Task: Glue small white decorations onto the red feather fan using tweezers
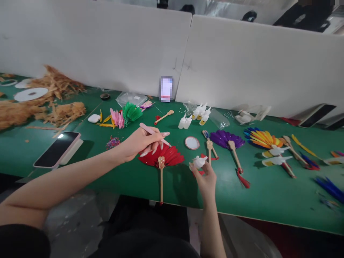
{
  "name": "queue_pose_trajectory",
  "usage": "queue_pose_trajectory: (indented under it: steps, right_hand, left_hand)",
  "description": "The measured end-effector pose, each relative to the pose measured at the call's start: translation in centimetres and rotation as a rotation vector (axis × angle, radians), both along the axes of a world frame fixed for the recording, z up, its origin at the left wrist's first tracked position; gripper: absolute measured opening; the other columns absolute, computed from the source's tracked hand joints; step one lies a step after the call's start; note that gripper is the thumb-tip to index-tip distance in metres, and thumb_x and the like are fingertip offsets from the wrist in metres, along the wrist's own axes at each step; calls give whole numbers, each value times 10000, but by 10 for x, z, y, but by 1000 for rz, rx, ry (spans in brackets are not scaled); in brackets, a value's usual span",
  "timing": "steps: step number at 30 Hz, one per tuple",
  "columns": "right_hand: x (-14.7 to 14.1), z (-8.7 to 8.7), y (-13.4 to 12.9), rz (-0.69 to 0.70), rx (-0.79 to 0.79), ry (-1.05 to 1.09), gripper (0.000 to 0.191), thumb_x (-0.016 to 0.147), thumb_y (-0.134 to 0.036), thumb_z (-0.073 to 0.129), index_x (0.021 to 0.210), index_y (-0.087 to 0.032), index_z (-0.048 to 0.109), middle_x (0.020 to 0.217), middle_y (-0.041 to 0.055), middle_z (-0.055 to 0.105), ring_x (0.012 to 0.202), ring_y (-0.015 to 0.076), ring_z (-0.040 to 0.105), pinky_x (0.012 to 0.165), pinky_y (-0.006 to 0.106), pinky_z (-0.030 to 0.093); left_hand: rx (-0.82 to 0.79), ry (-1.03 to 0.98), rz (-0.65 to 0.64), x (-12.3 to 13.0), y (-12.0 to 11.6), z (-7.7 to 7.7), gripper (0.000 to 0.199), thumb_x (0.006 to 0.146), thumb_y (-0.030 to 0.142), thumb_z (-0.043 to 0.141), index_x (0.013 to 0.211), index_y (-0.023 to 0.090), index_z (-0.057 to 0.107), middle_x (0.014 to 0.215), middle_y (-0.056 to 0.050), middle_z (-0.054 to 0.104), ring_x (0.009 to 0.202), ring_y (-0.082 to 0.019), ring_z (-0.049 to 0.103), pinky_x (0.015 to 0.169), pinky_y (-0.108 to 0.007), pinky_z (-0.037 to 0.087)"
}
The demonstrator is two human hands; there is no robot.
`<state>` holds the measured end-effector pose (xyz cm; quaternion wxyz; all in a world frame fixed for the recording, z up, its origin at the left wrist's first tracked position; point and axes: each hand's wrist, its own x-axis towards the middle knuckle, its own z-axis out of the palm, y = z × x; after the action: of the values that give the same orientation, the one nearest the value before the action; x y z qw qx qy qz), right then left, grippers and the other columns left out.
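A red feather fan (172,156) with a wooden handle lies on the green table, its handle toward the front edge. Over the fan's upper part, my left hand (146,142) is closed round a pink pen-like tool (150,131), whose tip is near the feathers. Right of the fan, my right hand (206,177) holds a small white bottle (199,162) between thumb and fingers. A round white dish (192,143) lies beyond that hand. Close by on the right are a wooden fan handle (209,146) and a purple feather fan (227,139).
Glue bottles (200,113) stand toward the back. A phone (57,149) lies at left, near brown fibres (57,84). Green feathers (131,113) lie behind my left hand. An orange-and-blue fan (264,138) is at right. A white partition (94,46) borders the table (107,184).
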<state>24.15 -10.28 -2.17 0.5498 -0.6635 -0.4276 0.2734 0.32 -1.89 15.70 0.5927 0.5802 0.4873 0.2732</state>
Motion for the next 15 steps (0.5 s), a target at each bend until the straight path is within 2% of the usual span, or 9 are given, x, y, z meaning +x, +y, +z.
queue_pose_trajectory:
  steps: [3, 7, 12, 15]
  right_hand:
    - [-1, -16, 12, -15, -51, -68, 385, 792, -399, 745, 1064, -142, 657, 976, 76, 726, 898, 221, 694, 874, 437, 550]
    - [-3, -26, 22, -17, -68, -172, 280, 930, -345, 606, 1125, -144, 621, 1112, 73, 657, 974, 201, 654, 859, 422, 552]
    - [-4, -33, 25, -50, -20, -262, 301, 914, -356, 626, 1130, -147, 619, 1127, 77, 654, 1014, 218, 643, 902, 453, 530]
    - [-5, -33, 25, -62, 37, -265, 437, 825, -391, 714, 1171, -149, 601, 1084, 96, 682, 997, 238, 662, 926, 466, 521]
  left_hand:
    - [4, 83, 10, -9, 9, -30, 366, 876, 364, 617, 576, 164, 558, 436, 26, 532, 281, -24, 350, 317, -186, 242]
    - [21, 173, 42, -20, 19, -62, 368, 872, 385, 622, 587, 159, 565, 441, 16, 552, 280, -30, 356, 320, -197, 239]
    - [86, 293, 90, -20, 29, -89, 386, 875, 401, 614, 579, 159, 570, 412, 28, 529, 281, -31, 341, 337, -195, 255]
    - [118, 357, 65, -13, 36, -100, 409, 878, 399, 607, 546, 162, 568, 411, 19, 537, 293, -39, 362, 353, -197, 276]
